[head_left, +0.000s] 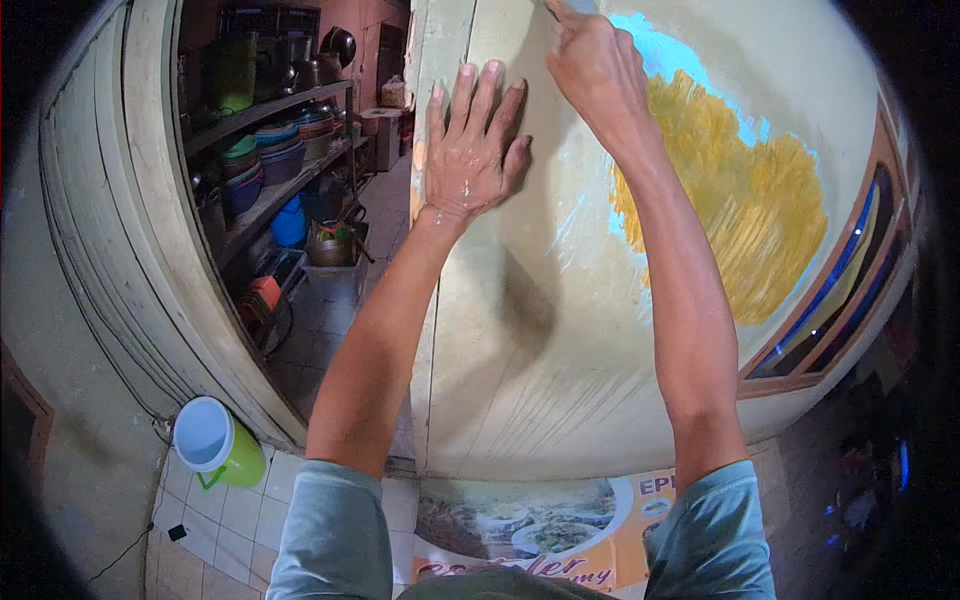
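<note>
A cream painted panel (500, 400) stands upright in front of me. On its right part is a large bare patch (730, 200) of brown-yellow wood, edged with bright blue older paint (660, 50). My left hand (472, 145), wet with whitish spots, lies flat on the panel near its left edge, fingers spread. Higher up, my right hand (597, 70) is closed, left of the patch's top. A sliver of something greyish shows by its fingers at the picture's upper edge; the rest is cut off. Thin blue scratches mark the paint below that hand.
Left of the panel, a doorway opens on shelves (290, 185) of stacked basins and pots. A green bucket with a white inside (235, 445) stands on the tiles at lower left. A printed banner (540, 520) lies at my feet. At right is a wood-framed window (840, 290).
</note>
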